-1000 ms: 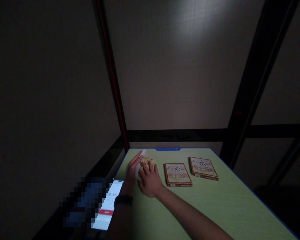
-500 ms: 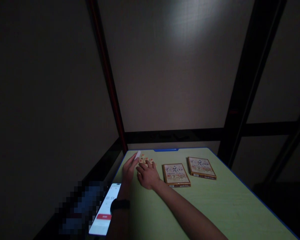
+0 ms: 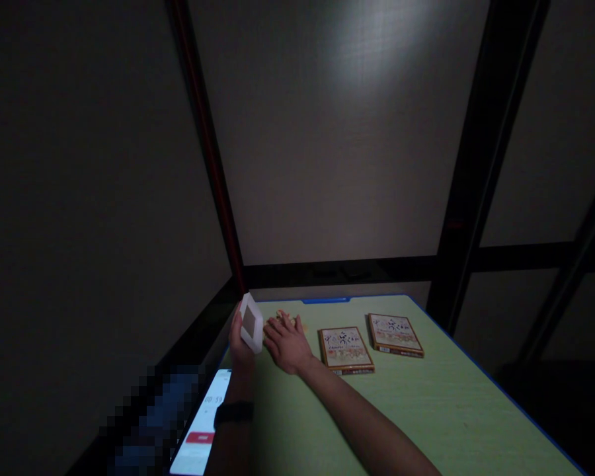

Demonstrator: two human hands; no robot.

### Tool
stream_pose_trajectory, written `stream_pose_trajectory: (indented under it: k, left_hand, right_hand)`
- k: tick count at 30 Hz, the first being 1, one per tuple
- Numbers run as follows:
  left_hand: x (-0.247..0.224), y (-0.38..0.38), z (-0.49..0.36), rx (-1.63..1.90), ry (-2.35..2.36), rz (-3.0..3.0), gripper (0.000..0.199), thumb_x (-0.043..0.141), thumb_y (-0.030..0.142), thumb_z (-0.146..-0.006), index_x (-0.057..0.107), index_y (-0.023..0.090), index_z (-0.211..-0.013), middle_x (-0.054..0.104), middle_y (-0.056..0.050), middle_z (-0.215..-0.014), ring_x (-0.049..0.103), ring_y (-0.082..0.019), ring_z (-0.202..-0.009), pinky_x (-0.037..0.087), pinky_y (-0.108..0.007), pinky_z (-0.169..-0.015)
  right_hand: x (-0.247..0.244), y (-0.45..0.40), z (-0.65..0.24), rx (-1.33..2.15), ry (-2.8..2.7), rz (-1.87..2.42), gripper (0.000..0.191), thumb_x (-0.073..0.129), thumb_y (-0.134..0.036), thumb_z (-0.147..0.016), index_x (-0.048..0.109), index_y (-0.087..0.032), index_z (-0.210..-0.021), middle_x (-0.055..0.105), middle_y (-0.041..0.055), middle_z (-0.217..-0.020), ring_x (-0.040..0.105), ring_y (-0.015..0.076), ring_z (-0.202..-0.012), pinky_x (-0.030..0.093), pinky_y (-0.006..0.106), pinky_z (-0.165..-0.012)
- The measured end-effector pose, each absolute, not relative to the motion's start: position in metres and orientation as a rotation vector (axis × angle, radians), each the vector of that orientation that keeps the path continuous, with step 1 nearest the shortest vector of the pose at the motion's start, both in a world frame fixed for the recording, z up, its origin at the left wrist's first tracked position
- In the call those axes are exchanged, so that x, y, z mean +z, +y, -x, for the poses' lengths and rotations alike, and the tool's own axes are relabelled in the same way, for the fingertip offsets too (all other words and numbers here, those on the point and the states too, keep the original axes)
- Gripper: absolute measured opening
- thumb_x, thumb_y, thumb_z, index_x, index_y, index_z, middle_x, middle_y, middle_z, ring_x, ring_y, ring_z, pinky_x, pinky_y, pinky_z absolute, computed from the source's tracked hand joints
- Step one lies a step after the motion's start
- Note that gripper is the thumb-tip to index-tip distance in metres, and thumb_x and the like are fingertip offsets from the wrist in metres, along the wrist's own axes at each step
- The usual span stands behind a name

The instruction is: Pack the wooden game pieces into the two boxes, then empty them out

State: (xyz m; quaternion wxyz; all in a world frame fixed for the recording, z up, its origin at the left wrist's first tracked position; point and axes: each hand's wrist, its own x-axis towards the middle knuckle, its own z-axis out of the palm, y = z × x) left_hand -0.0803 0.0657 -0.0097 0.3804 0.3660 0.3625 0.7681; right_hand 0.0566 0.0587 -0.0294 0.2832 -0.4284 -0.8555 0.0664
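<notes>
A shallow white box [image 3: 258,332] with a greyish inner face is tilted on its side at the table's left edge, and my left hand [image 3: 238,340] grips it from the left. Just right of it, my right hand [image 3: 288,344] lies spread over small round chess pieces [image 3: 281,315], palm down. Most of those pieces are hidden beneath its fingers. A dark band [image 3: 235,412] circles my left wrist.
Two flat Chinese chess boxes [image 3: 347,347] [image 3: 395,332] lie to the right on the green table [image 3: 426,410]. A lit phone [image 3: 193,456] showing a timer is at the lower left. Walls stand behind and to the left.
My left hand has turned the white box so its inner face shows. My right hand has shifted slightly left and covers more of the pieces.
</notes>
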Motion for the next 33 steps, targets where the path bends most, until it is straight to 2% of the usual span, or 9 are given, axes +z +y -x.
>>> stream_pose_trajectory:
  k: [3, 6, 9, 12, 15, 18, 22, 27, 33]
  left_hand:
    - [-0.011, 0.065, 0.083, 1.882, 0.722, -0.759, 0.061, 0.041, 0.060, -0.088, 0.056, 0.024, -0.134, 0.063, -0.006, -0.132, 0.052, -0.028, -0.129, 0.046, -0.038, -0.104]
    - [-0.011, 0.062, 0.074, 1.755, 0.596, -0.782, 0.063, 0.038, 0.066, -0.086, 0.061, 0.026, -0.128, 0.068, -0.005, -0.123, 0.057, -0.030, -0.123, 0.047, -0.045, -0.102]
    - [-0.009, 0.057, 0.050, 1.612, 0.520, -0.815, 0.059, 0.043, 0.059, -0.085, 0.061, 0.023, -0.127, 0.070, -0.008, -0.119, 0.060, -0.030, -0.119, 0.046, -0.048, -0.103]
    - [-0.007, 0.051, 0.022, 1.506, 0.495, -0.918, 0.056, 0.045, 0.052, -0.086, 0.054, 0.024, -0.134, 0.066, -0.009, -0.127, 0.060, -0.028, -0.120, 0.046, -0.046, -0.104]
    - [-0.012, 0.045, 0.002, 1.446, 0.581, -1.085, 0.056, 0.043, 0.053, -0.088, 0.050, 0.027, -0.138, 0.059, -0.008, -0.138, 0.057, -0.027, -0.123, 0.045, -0.045, -0.105]
    - [-0.022, 0.040, -0.009, 1.422, 0.789, -1.222, 0.059, 0.047, 0.058, -0.086, 0.057, 0.023, -0.133, 0.061, -0.011, -0.134, 0.058, -0.030, -0.122, 0.043, -0.048, -0.107]
    - [-0.030, 0.026, -0.022, 1.295, 0.975, -1.814, 0.038, 0.060, 0.049, -0.083, 0.072, 0.027, -0.112, 0.069, -0.008, -0.123, 0.058, -0.027, -0.123, 0.038, -0.045, -0.114]
    - [-0.036, 0.009, -0.030, 0.988, 0.901, -2.459, 0.040, 0.054, 0.038, -0.091, 0.060, 0.035, -0.130, 0.058, 0.000, -0.139, 0.043, -0.024, -0.138, 0.034, -0.046, -0.117]
    - [-0.045, 0.008, -0.029, 0.780, 0.939, -2.661, 0.046, 0.050, 0.040, -0.094, 0.050, 0.036, -0.139, 0.049, 0.000, -0.146, 0.041, -0.025, -0.139, 0.033, -0.050, -0.117]
  right_hand:
    - [-0.027, 0.050, -0.060, 0.297, -2.056, 1.138, 0.045, 0.029, -0.029, -0.100, 0.051, -0.015, -0.137, 0.053, 0.0119, -0.143, 0.034, 0.0259, -0.142, 0.021, 0.051, -0.117]
    - [-0.021, 0.036, -0.067, 0.521, -1.732, 1.234, 0.051, 0.024, -0.036, -0.102, 0.050, -0.011, -0.137, 0.059, 0.0164, -0.136, 0.054, 0.0234, -0.127, 0.040, 0.038, -0.107]
    - [-0.014, 0.023, -0.082, 0.705, -1.557, 1.287, 0.051, 0.030, -0.043, -0.100, 0.050, -0.015, -0.137, 0.073, 0.0115, -0.108, 0.070, 0.0222, -0.096, 0.051, 0.032, -0.087]
    - [-0.011, 0.018, -0.107, 0.759, -1.498, 1.312, 0.045, 0.035, -0.033, -0.096, 0.050, -0.017, -0.136, 0.074, 0.0035, -0.080, 0.068, 0.0191, -0.064, 0.052, 0.028, -0.068]
    - [-0.010, 0.022, -0.143, 0.555, -1.459, 1.384, 0.043, 0.036, -0.027, -0.093, 0.058, -0.016, -0.129, 0.075, 0.0056, -0.090, 0.069, 0.0198, -0.075, 0.051, 0.027, -0.071]
    - [-0.001, 0.034, -0.181, 0.360, -1.497, 1.526, 0.043, 0.035, -0.025, -0.093, 0.062, -0.014, -0.125, 0.074, 0.0093, -0.105, 0.068, 0.0205, -0.094, 0.049, 0.026, -0.080]
    - [0.016, 0.061, -0.222, 0.187, -1.632, 1.883, 0.038, 0.038, -0.024, -0.094, 0.065, -0.015, -0.119, 0.074, 0.0126, -0.106, 0.068, 0.0223, -0.095, 0.047, 0.028, -0.080]
    - [0.014, 0.092, -0.234, 0.124, -1.690, 2.053, 0.033, 0.045, -0.024, -0.092, 0.070, -0.014, -0.110, 0.074, 0.0178, -0.101, 0.070, 0.0257, -0.091, 0.047, 0.032, -0.078]
    - [0.006, 0.106, -0.225, 0.046, -1.843, 2.109, 0.029, 0.053, -0.027, -0.088, 0.076, -0.011, -0.090, 0.074, 0.0216, -0.096, 0.065, 0.0300, -0.102, 0.044, 0.037, -0.087]
